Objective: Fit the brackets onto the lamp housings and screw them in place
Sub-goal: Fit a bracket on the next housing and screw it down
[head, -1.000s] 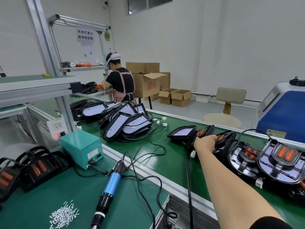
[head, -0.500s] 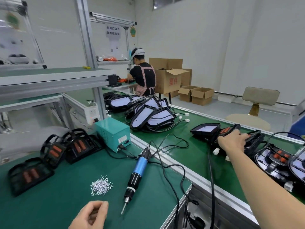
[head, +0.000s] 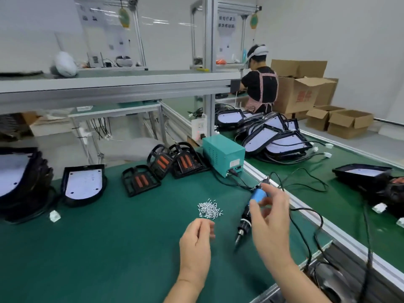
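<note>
A small heap of silver screws (head: 209, 209) lies mid-mat on the green bench (head: 109, 248). My left hand (head: 196, 239) hovers just in front of the heap, fingers loosely curled, with nothing seen in them. The blue electric screwdriver (head: 258, 196) lies on the mat, tip towards me. My right hand (head: 271, 217) is over its body, fingers spread and blurred, not gripping it. A lamp housing (head: 82, 185) with a white face rests at the left. Three black parts with orange inserts (head: 140, 182) (head: 161, 161) (head: 186, 162) stand behind the screws.
A stack of housings (head: 15, 178) fills the far left edge. The teal power box (head: 223, 155) sits at the bench's back right, its cable running to the screwdriver. More lamps (head: 276, 139) (head: 360, 173) and cables lie on the conveyor at the right. Another person (head: 260, 84) works beyond it.
My right hand let go of the lamp on the conveyor and came back over the screwdriver. My view swung left onto the bench, and my left hand moved up towards the screws.
</note>
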The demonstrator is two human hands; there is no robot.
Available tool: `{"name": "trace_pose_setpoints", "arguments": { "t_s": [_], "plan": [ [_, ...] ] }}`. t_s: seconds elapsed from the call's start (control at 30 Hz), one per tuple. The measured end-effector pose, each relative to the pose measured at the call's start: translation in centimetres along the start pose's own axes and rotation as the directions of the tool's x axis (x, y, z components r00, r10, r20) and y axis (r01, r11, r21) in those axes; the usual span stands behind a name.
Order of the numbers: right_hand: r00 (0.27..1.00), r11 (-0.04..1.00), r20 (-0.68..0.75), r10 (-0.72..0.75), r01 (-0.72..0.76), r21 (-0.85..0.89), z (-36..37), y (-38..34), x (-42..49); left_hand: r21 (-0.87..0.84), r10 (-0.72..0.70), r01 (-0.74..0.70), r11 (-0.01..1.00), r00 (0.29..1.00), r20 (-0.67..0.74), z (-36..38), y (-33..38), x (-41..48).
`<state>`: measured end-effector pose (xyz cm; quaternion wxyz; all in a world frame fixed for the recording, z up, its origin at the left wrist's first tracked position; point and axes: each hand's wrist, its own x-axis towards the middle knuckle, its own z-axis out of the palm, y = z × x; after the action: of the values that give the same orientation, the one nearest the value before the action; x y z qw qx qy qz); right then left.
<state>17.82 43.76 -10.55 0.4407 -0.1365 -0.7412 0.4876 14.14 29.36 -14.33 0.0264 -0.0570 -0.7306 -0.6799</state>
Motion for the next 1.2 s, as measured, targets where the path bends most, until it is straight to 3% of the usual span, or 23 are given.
{"name": "trace_pose_setpoints", "arguments": {
  "t_s": [0.2, 0.33, 0.43, 0.57, 0.73, 0.83, 0.93, 1.03, 1.1, 1.2],
  "plan": [
    [0.971, 0.993, 0.237, -0.013, -0.016, 0.119, 8.9, -2.2, -4.4, -0.319, -0.080, 0.041, 0.947, 0.991, -0.109, -0.6, -0.3, 0.8],
    [0.930, 0.968, 0.354, 0.103, -0.175, 0.178, 11.4, -2.3, -4.1, -0.395, -0.158, 0.083, 0.915, 0.974, -0.163, -1.0, -0.6, 1.1],
    [0.921, 0.965, 0.366, 0.135, -0.206, 0.162, 11.8, -1.6, -4.1, -0.383, -0.169, 0.085, 0.920, 0.967, -0.190, -0.8, -0.5, 1.0],
    [0.904, 0.984, 0.401, 0.146, -0.176, 0.040, 11.7, -0.3, -3.8, -0.304, -0.152, 0.073, 0.950, 0.957, -0.247, -0.2, -0.5, 1.0],
    [0.834, 0.989, 0.541, 0.110, -0.037, -0.144, 12.8, 0.1, -4.1, -0.215, -0.166, 0.097, 0.972, 0.929, -0.332, -2.9, -1.4, 2.9],
    [0.836, 0.979, 0.547, 0.047, 0.071, -0.192, 13.3, 0.6, -4.2, -0.175, -0.176, 0.106, 0.979, 0.872, -0.456, -7.6, -1.3, 6.0],
    [0.826, 0.975, 0.559, 0.069, 0.064, -0.215, 13.3, 0.8, -4.2, -0.106, -0.180, 0.146, 0.984, 0.808, -0.561, -13.4, -0.7, 9.7],
    [0.815, 0.972, 0.577, 0.062, 0.082, -0.220, 13.4, 0.7, -4.3, 0.139, -0.065, 0.208, 0.968, 0.744, -0.665, -19.1, -0.5, 13.6],
    [0.821, 0.973, 0.569, 0.054, 0.083, -0.213, 13.4, 0.5, -4.3, 0.323, 0.037, 0.271, 0.907, 0.713, -0.700, -22.3, -0.3, 16.1],
    [0.833, 0.976, 0.550, 0.061, 0.066, -0.209, 13.5, 0.3, -4.4, 0.444, 0.037, 0.396, 0.803, 0.711, -0.702, -25.6, 0.1, 19.4]
  ]
}}
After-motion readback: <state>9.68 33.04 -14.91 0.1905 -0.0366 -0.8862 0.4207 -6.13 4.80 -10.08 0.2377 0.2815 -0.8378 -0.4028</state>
